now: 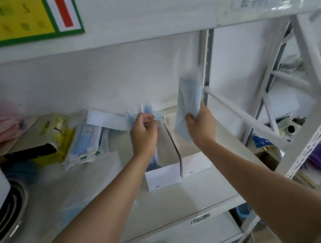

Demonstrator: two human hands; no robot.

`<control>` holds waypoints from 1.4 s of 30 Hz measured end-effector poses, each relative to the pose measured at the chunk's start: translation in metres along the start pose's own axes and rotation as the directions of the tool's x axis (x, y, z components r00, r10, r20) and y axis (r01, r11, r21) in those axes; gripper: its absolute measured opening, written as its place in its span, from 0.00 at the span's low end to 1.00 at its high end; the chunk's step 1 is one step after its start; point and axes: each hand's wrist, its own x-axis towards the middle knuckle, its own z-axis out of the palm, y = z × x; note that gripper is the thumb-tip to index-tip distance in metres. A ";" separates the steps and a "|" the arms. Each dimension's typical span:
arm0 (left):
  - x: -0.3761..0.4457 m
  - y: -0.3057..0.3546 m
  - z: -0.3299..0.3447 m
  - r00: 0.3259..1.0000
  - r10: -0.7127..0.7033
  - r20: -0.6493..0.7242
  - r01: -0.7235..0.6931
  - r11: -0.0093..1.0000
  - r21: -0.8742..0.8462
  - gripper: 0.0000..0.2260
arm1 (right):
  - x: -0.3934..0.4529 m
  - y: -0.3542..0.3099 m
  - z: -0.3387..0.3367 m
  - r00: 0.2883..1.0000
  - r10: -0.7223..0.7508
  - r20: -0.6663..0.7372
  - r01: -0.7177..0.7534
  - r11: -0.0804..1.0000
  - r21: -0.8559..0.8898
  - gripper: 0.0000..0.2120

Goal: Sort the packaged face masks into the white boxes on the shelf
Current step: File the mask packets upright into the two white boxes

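On the shelf point(208, 193) two open white boxes point(163, 176) stand side by side. Above the right one, the right hand point(199, 124) grips a packaged mask pack point(189, 104) upright by its lower end. Over the left one, the left hand point(143, 133) pinches what seem to be blue masks point(145, 111), though blur obscures them. The tall, floppy pack could fold or catch a box wall and miss.
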 end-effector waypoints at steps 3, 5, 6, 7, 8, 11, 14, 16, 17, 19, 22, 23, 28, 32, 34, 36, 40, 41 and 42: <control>0.004 -0.007 -0.033 0.978 0.121 -0.168 -0.106 0.990 0.094 0.11 | -0.008 0.018 0.027 0.945 0.185 0.268 -0.156 0.980 -0.124 0.22; 0.005 -0.013 -0.053 0.951 0.151 -0.268 -0.112 0.982 0.155 0.10 | -0.014 0.020 0.037 0.903 0.283 0.323 -0.256 0.959 -0.122 0.29; 0.006 -0.017 -0.062 0.937 0.156 -0.313 -0.104 0.979 0.175 0.10 | -0.016 0.018 0.039 0.915 0.271 0.298 -0.258 0.962 -0.084 0.33; 0.006 -0.021 -0.070 0.921 0.159 -0.356 -0.094 0.976 0.194 0.10 | -0.018 0.013 0.040 0.948 0.214 0.235 -0.207 0.977 -0.055 0.35; 0.006 -0.025 -0.078 0.905 0.156 -0.396 -0.074 0.974 0.213 0.08 | -0.019 0.008 0.039 0.983 0.113 0.146 -0.108 0.993 -0.045 0.35; 0.004 -0.035 -0.103 0.846 0.121 -0.520 0.015 0.968 0.250 0.04 | -0.029 -0.019 0.041 0.952 -0.305 -0.017 0.306 0.952 0.017 0.27; 0.002 -0.052 -0.141 0.800 -0.008 -0.600 0.234 0.925 0.300 0.04 | -0.055 -0.053 0.063 0.859 -0.506 0.083 0.479 0.849 0.224 0.21; -0.001 -0.070 -0.171 0.816 -0.133 -0.562 0.434 0.784 0.444 0.10 | -0.079 -0.070 0.083 0.789 -0.583 0.191 0.517 0.799 0.307 0.17; -0.004 -0.078 -0.186 0.829 -0.228 -0.511 0.510 0.681 0.525 0.14 | -0.090 -0.074 0.095 0.749 -0.610 0.257 0.529 0.785 0.322 0.15; -0.014 -0.094 -0.211 0.786 -0.443 -0.431 0.615 0.489 0.619 0.25 | -0.109 -0.076 0.120 0.675 -0.588 0.447 0.504 0.809 0.304 0.12; -0.028 -0.111 -0.237 0.730 -0.558 -0.394 0.629 0.325 0.706 0.32 | -0.126 -0.068 0.156 0.599 -0.246 0.762 0.356 0.934 0.022 0.16; -0.030 -0.114 -0.242 0.732 -0.556 -0.395 0.618 0.298 0.727 0.33 | -0.131 -0.063 0.167 0.574 -0.069 0.816 0.303 0.944 -0.133 0.20; -0.019 -0.114 -0.245 0.760 -0.583 -0.289 0.597 0.448 0.666 0.32 | -0.146 -0.044 0.191 0.602 0.290 0.744 0.187 0.854 -0.485 0.32; -0.006 -0.112 -0.227 0.746 -0.654 -0.129 0.596 0.567 0.569 0.27 | -0.144 -0.040 0.194 0.629 0.281 0.725 0.028 0.924 -0.382 0.36; -0.004 -0.114 -0.217 0.738 -0.671 -0.066 0.573 0.573 0.586 0.27 | -0.146 -0.039 0.191 0.648 0.243 0.722 -0.025 0.954 -0.298 0.37; -0.001 -0.117 -0.211 0.746 -0.663 -0.066 0.563 0.575 0.593 0.28 | -0.146 -0.038 0.187 0.681 0.214 0.701 -0.073 0.971 -0.226 0.35; 0.009 -0.114 -0.206 0.805 -0.587 -0.089 0.544 0.668 0.508 0.07 | -0.140 -0.038 0.175 0.757 0.176 0.629 -0.115 0.984 -0.138 0.29; 0.012 -0.115 -0.206 0.808 -0.582 -0.088 0.552 0.698 0.456 0.07 | -0.139 -0.039 0.173 0.753 0.163 0.638 -0.111 0.986 -0.121 0.31; 0.012 -0.114 -0.206 0.804 -0.588 -0.090 0.567 0.713 0.412 0.08 | -0.138 -0.042 0.170 0.726 0.150 0.671 -0.089 0.988 -0.124 0.36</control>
